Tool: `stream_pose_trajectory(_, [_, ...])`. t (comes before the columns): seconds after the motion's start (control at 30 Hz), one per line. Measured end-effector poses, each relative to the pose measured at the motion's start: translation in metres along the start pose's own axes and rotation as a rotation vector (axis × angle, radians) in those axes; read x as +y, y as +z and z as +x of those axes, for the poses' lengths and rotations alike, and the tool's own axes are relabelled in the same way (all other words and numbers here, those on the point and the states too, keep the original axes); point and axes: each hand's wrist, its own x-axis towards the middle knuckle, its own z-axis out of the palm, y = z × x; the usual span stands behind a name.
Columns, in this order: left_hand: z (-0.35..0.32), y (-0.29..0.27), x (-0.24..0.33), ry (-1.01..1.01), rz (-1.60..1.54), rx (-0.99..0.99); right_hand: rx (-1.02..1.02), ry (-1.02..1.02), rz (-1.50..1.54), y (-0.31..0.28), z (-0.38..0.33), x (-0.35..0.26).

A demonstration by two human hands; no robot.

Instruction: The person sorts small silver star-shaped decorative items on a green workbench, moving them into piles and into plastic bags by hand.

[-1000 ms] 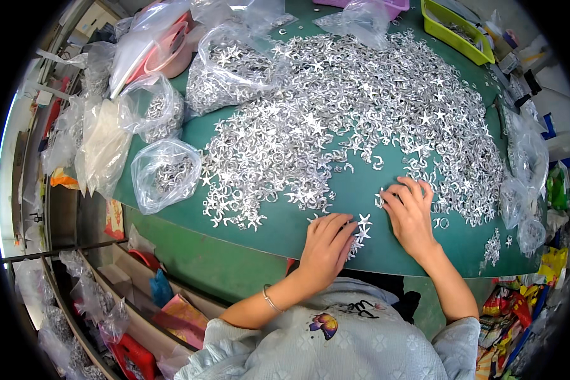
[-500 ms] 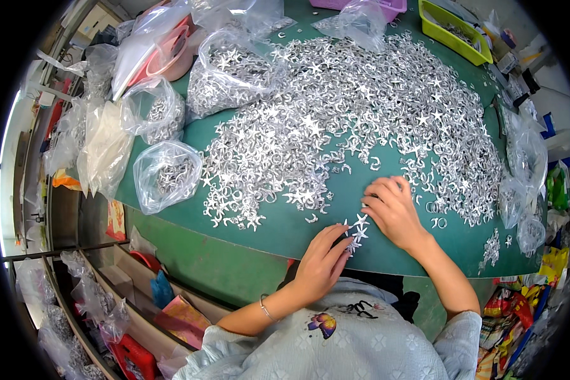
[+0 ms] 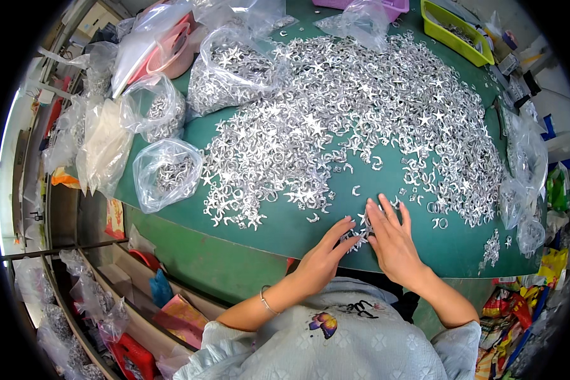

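Observation:
Near the front edge of the table, a small cluster of silver star-shaped pieces (image 3: pixel 356 240) lies between my two hands. My left hand (image 3: pixel 320 263) rests beside it, fingers stretched toward the cluster and partly bent at its edge. On the other side, my right hand (image 3: pixel 394 246) lies flat with its fingers straight and slightly apart, partly covering some of the stars. A single curved piece (image 3: pixel 356 190) sits just beyond the fingertips. Farther out spreads a wide heap of silver metal pieces (image 3: pixel 361 95), mixing stars, curved bits and small rings.
Clear plastic bags of metal pieces (image 3: pixel 169 174) stand on the left of the green table (image 3: pixel 234 235). A pink basin (image 3: pixel 173 58) is behind them. A lime-green tray (image 3: pixel 438 28) and a purple tray (image 3: pixel 392 6) sit at the back. A small pile (image 3: pixel 491 248) lies at right.
My right hand has drawn back toward me, its fingers straightening over the star cluster. A curved piece now lies apart from the heap. My left hand has shifted slightly right.

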Motion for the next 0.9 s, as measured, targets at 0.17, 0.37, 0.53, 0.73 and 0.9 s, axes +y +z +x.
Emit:
stream_pose_trajectory(0.17, [0.001,-0.001,0.012,-0.109,-0.093,0.122,-0.008,-0.026,0.118,-0.004,0.002,0.005])
stream_pose_trajectory(0.37, [0.004,0.014,0.015,-0.090,-0.066,0.036,0.001,-0.047,0.016,-0.004,0.003,0.002])
stream_pose_trajectory(0.53, [0.006,0.010,0.015,-0.044,-0.070,0.379,-0.049,-0.095,0.047,-0.001,0.007,-0.012])
stream_pose_trajectory(0.73, [0.012,-0.025,-0.006,-0.294,0.507,0.407,0.046,-0.084,-0.041,0.006,0.009,-0.004])
stream_pose_trajectory(0.9, [0.022,-0.035,-0.012,-0.306,0.579,0.360,-0.013,-0.373,0.087,0.012,0.026,-0.027])
